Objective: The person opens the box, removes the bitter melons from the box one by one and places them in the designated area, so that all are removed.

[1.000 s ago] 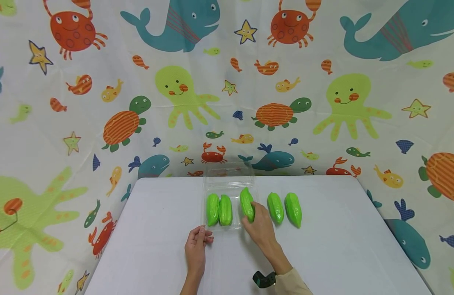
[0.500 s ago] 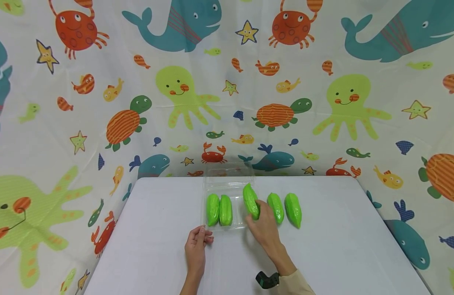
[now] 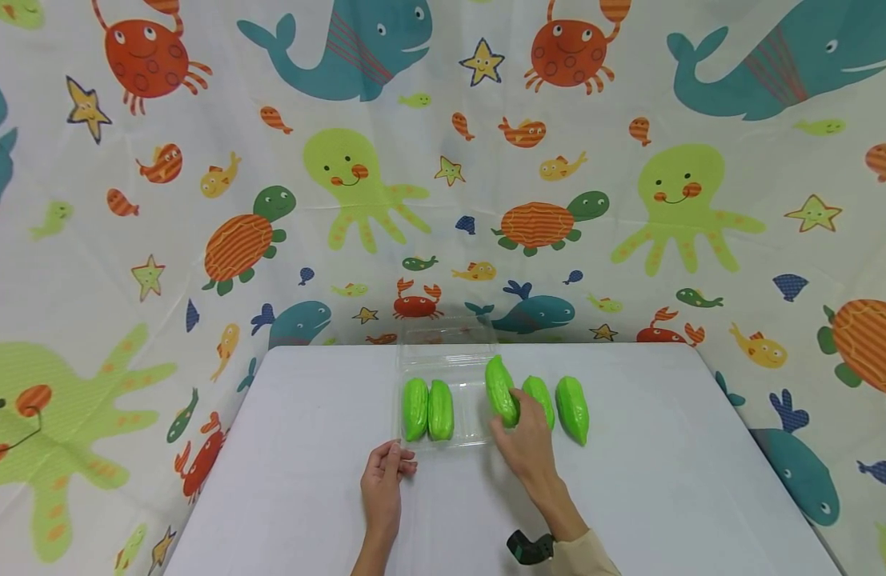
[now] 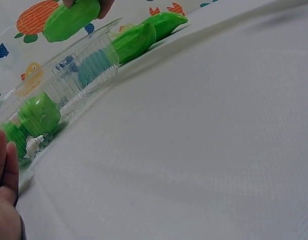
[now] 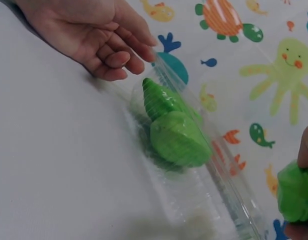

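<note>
A clear plastic container [image 3: 475,433] lies open at the table's back middle, its lid [image 3: 446,340] folded back. Two green gourds [image 3: 415,408] [image 3: 440,410] lie side by side in its left half, also visible as gourds [image 5: 179,137] in the right wrist view. My left hand [image 3: 382,478] holds the container's front-left corner, fingers curled at the rim. My right hand [image 3: 529,438] grips a third green gourd [image 3: 500,390] just past the container's right edge. Two more gourds [image 3: 542,394] [image 3: 572,410] lie on the table to its right, the nearer one partly hidden by my hand.
The white table [image 3: 666,480] is bordered at the back and on both sides by a hanging cloth printed with sea animals [image 3: 356,176]. A black wrist device [image 3: 527,547] sits on my right arm.
My right hand has carried the gourd to the right and slightly farther back, from over the container's right half to beside the two gourds on the table. The left hand has stayed put.
</note>
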The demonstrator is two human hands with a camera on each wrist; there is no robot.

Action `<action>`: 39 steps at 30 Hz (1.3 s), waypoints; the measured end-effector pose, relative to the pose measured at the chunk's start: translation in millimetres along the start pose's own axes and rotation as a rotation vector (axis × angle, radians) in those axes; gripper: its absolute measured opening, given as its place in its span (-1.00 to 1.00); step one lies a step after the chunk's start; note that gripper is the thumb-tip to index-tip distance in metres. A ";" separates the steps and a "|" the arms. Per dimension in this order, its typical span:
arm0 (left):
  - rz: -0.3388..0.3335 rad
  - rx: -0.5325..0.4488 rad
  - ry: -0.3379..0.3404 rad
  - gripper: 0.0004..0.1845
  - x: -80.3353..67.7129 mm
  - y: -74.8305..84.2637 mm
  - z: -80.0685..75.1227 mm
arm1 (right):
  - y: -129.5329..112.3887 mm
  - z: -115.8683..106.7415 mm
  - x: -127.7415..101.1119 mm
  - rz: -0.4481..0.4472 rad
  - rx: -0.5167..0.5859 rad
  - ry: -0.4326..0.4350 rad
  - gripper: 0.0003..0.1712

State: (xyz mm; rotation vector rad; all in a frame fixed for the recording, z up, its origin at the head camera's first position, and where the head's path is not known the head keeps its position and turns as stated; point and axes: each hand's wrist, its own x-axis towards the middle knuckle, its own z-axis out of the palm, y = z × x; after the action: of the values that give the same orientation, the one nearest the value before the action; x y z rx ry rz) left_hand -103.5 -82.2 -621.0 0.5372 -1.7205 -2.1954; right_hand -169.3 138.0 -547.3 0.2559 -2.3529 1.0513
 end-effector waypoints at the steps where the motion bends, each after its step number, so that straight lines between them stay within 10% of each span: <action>1: 0.001 0.002 0.000 -0.58 0.1 0.0 -0.1 | 1.3 -0.4 -0.3 0.007 0.002 -0.001 -0.45; 39: -0.003 0.010 0.016 -0.60 0.2 -0.9 0.3 | 23.4 -19.4 -6.5 0.057 0.004 0.042 -0.46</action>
State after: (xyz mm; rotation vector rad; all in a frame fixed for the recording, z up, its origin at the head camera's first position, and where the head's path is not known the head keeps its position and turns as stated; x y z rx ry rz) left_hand -103.9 -81.9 -621.8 0.5586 -1.7240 -2.1802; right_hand -165.0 167.8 -555.0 0.1671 -2.3327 1.0777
